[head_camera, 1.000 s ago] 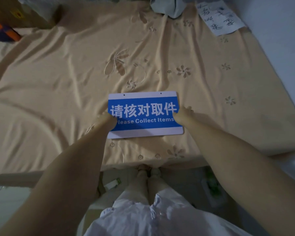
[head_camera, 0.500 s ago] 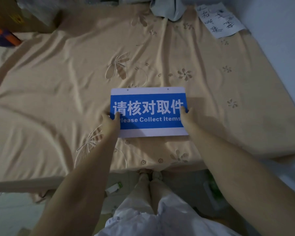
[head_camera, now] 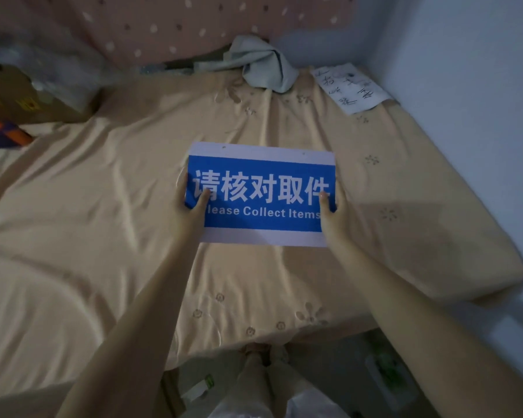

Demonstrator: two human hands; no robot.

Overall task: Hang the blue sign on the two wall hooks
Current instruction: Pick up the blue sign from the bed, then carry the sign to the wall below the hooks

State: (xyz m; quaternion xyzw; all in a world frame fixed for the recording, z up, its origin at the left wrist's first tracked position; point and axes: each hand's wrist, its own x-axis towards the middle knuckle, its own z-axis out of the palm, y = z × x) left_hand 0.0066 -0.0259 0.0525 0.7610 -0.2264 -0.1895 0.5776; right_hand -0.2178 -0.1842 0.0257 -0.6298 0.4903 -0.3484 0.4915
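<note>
The blue sign (head_camera: 261, 194) with white borders, white Chinese characters and "Please Collect Items" is held up above the bed, facing me. Two small holes sit in its top white strip. My left hand (head_camera: 191, 203) grips its left edge, thumb on the front. My right hand (head_camera: 329, 211) grips its right edge, thumb likewise on the blue face. No wall hooks are in view.
A tan embroidered bedsheet (head_camera: 103, 206) covers the bed below. At the far end lie a grey crumpled cloth (head_camera: 263, 66), a handwritten paper (head_camera: 352, 87) and a cardboard box (head_camera: 18, 98). A pale wall (head_camera: 465, 101) runs along the right. My legs (head_camera: 266, 384) stand at the bed's edge.
Both hands have lifted the sign off the sheet and carried it up and away from me. The view has tilted up, showing the spotted fabric beyond the bed.
</note>
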